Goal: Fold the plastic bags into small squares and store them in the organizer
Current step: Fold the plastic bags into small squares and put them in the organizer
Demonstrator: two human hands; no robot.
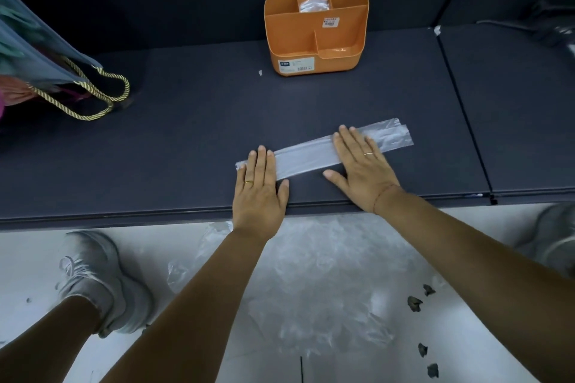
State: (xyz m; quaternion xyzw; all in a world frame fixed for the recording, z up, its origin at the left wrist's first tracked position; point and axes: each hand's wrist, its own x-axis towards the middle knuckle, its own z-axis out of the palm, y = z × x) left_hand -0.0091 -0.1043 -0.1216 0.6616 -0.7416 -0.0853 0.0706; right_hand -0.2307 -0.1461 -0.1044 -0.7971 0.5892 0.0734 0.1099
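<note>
Locate bag strip point(306, 156) lying flat on near part of table point(186, 134), well apart from organizer point(342, 64) at far side; press with left hand point(259, 193) and right hand point(361, 165), both spread flat, gripping nothing; smooth outward to expel air; keep long edges aligned before folding from 1 end.

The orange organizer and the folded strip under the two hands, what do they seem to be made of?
The orange organizer looks like rigid moulded plastic, matte: even colour, thin walls, rounded corners. The folded strip looks like thin translucent plastic film, glossy: the dark table shows through it, and it lies flat under the left hand and right hand.
</note>
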